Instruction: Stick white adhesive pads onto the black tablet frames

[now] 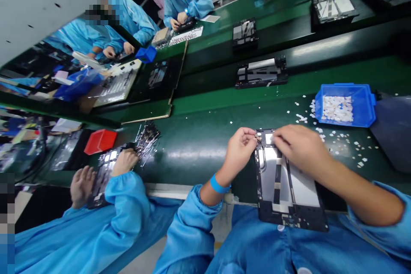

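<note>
Pinching at an unlabelled tablet chassis [285, 188], both hands: left hand [240, 149], right hand [300, 145].

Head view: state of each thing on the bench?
Tablet frame: flat, insides up, overhanging the belt edge.
Left hand: pinching at the frame's top edge.
Right hand: pressing on the frame's top.
Blue bin: open, holds white bits.
White bits: scattered on belt.
</note>
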The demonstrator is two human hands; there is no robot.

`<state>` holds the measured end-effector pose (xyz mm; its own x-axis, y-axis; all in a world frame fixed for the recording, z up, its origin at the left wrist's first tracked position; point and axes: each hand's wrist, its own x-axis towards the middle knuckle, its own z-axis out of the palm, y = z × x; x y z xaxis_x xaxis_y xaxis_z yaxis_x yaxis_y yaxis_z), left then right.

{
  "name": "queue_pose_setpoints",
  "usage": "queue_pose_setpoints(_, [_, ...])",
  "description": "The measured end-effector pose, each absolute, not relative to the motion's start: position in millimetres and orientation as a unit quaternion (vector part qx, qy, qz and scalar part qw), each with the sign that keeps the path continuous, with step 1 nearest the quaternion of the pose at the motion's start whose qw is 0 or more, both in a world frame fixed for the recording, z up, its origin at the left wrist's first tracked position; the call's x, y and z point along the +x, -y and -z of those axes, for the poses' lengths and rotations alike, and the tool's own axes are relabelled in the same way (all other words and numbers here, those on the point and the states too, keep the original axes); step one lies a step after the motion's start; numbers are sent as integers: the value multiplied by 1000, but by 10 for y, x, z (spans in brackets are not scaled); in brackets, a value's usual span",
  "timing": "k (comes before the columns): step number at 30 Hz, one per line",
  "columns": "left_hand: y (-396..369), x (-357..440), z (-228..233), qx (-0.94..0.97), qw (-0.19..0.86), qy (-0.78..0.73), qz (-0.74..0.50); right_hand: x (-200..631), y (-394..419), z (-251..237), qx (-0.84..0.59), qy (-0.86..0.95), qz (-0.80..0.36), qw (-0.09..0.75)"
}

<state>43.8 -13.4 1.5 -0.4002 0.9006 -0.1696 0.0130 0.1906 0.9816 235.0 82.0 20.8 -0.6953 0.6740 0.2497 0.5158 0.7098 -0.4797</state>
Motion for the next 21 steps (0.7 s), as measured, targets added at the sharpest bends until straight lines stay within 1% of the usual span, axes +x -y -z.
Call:
queue_pose_setpoints(2, [162, 470, -39, 368, 395, -663, -520, 2106, -659, -187, -313, 912, -197, 176])
queue_pose_setpoints(4, [194, 501, -50, 386, 365, -679, -506, 1998, -616, -163, -327, 912, -195, 155])
queue_pose_setpoints(9, [264, 578, -44, 440, 262, -718, -472, 1954, -608, -114, -370, 898, -175, 160])
queue_pose_setpoints(11, [276, 599, -33, 450, 239, -723, -468, 1909, -579, -108, -386, 891, -180, 160])
queue_pose_setpoints(14, [267, 605, -13, 437, 264, -710, -485, 1935, -648, -125, -398, 876, -221, 156])
queue_pose_setpoints(17, [241, 577, -9, 396, 326, -690, -511, 2304, -985, -180, -463, 835, -235, 185])
queue_pose_setpoints(19, [233, 541, -21, 370, 360, -679, -522, 2714, -1313, -231, -541, 796, -185, 200])
queue_pose_setpoints(21, [240, 498, -37, 365, 378, -670, -525, 3093, -1584, -292, -610, 769, -100, 164])
